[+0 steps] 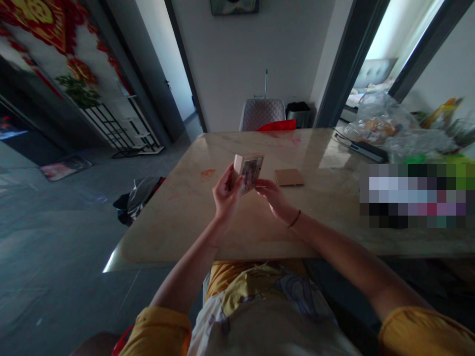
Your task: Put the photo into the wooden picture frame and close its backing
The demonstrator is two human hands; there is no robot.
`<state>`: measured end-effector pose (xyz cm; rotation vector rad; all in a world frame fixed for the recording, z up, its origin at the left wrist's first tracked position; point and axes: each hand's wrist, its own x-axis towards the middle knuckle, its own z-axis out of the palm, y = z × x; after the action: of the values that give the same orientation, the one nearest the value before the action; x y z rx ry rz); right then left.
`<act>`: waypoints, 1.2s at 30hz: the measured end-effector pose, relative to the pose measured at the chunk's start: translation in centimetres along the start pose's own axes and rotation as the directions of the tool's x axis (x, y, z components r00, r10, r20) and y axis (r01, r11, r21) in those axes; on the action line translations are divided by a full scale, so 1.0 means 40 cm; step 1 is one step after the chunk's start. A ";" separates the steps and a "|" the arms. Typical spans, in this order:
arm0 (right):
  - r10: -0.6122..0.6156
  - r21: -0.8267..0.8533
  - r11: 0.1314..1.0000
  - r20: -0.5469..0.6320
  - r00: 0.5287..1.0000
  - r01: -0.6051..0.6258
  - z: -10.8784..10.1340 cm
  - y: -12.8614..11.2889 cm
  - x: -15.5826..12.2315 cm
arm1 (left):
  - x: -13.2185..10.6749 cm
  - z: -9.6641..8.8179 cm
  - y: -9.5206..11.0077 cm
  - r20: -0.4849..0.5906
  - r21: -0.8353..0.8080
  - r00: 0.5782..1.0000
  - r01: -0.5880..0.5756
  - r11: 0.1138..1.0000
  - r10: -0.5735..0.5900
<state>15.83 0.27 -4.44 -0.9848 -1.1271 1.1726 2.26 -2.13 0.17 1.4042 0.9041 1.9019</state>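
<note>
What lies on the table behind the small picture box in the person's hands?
The marble table beyond the picture box holds a flat tan square and an orange stain; the box covers the tabletop directly behind it.

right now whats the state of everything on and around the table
left hand, raised, gripping the small box
right hand, raised, fingertips at the box's lower edge
small box, held above the table, picture side showing
tan square, lying flat on the table
plastic bag, crumpled on the table's right end
chair, upright behind the table
</note>
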 end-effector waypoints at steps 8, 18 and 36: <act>-0.085 -0.079 0.994 -0.033 0.996 0.082 0.008 0.013 -0.004 | 0.005 -0.009 -0.003 -0.065 0.043 0.998 -0.025 0.999 0.028; -0.196 -0.199 0.964 -0.086 0.977 0.177 -0.007 0.010 -0.002 | 0.003 -0.008 0.008 -0.080 0.029 0.995 -0.062 0.998 0.064; -0.130 0.022 0.991 0.005 0.992 0.130 -0.039 -0.088 0.023 | -0.027 0.001 0.009 0.214 0.291 0.968 -0.192 0.937 0.131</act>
<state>18.01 0.67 -1.15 -0.8784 -1.1633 1.0819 2.56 -3.19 -0.14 1.8665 1.0519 1.7540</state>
